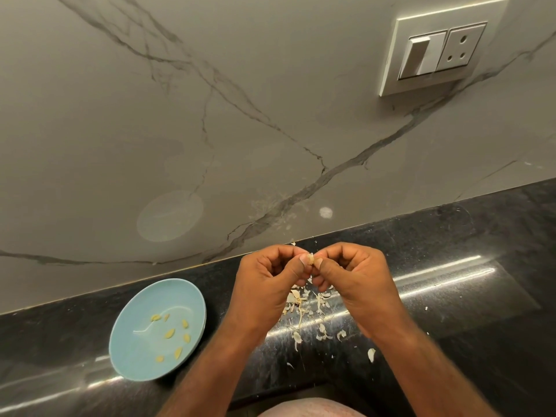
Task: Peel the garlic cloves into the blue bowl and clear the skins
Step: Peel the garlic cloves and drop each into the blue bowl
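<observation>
Between our pinching fingers [304, 260] sat a garlic clove [310, 259] mid-peel, skins [304, 302] beneath them; next, we judged, it drops into the blue bowl [141, 365] leftward.

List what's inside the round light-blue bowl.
The round light-blue bowl holds about eight small yellowish peeled garlic cloves, scattered singly. No skins visible inside. Nothing covers the interior.

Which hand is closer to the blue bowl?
The left hand. It is just right of the blue bowl; the right hand is farther right, past the garlic clove both hold.
</observation>
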The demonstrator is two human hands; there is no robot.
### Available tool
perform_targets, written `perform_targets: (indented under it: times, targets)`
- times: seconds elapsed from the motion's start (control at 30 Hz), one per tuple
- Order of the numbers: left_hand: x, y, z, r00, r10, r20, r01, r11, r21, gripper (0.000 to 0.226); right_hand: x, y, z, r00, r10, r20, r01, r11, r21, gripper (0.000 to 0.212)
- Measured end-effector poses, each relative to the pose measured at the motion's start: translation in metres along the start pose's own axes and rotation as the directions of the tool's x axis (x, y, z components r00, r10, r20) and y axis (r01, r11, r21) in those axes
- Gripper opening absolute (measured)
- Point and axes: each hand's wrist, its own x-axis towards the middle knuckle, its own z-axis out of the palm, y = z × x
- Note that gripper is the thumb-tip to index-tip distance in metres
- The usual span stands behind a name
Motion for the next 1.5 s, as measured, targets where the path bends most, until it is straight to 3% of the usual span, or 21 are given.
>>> perform_targets:
  times: [0.1, 0.27, 0.47, 0.63, 0.8, 0.93, 1.2, 1.5]
  targets:
    - [0.000, -0.002, 0.000, 1.000, -0.012, 0.004, 0.012, 0.999, -0.032, 0.009, 0.001, 0.003, 0.001, 1.000, 0.012, 0.001, -0.012, 1.000, 0.029, 0.005]
    - [0.002, -0.004, -0.001, 0.999, -0.040, -0.031, 0.037, 0.996, -0.086, 0.007, -0.001, 0.002, 0.004, 1.000, 0.019, 0.009, -0.020, 0.996, 0.092, 0.010]
    - [0.004, -0.009, 0.001, 0.990, -0.032, -0.138, 0.030, 0.999, -0.017, 0.009, 0.000, 0.004, 0.005, 1.000, -0.002, -0.024, 0.002, 1.000, -0.006, 0.005]
    - [0.002, -0.008, 0.002, 0.995, -0.045, -0.093, 0.049, 0.998, 0.039, 0.014, -0.002, 0.005, 0.007, 0.998, -0.057, -0.027, 0.054, 0.991, -0.126, 0.005]
    - [0.003, -0.010, 0.001, 0.994, -0.094, -0.051, 0.092, 0.995, -0.034, 0.014, -0.001, 0.005, 0.006, 0.998, -0.049, -0.026, 0.046, 0.991, -0.127, 0.004]
    - [0.010, -0.029, 0.001, 0.960, -0.271, -0.074, 0.248, 0.941, -0.231, 0.015, 0.006, 0.019, 0.004, 0.997, 0.028, -0.069, -0.035, 0.995, -0.091, 0.010]
    - [0.008, -0.100, -0.014, 0.864, -0.454, -0.219, 0.435, 0.891, -0.131, 0.013, 0.006, 0.082, -0.022, 0.946, 0.275, -0.171, -0.301, 0.942, -0.151, 0.020]
    - [-0.004, -0.120, -0.021, 0.870, -0.428, -0.244, 0.424, 0.903, -0.072, 0.010, -0.004, 0.103, -0.020, 0.970, 0.204, -0.132, -0.243, 0.856, -0.456, 0.010]
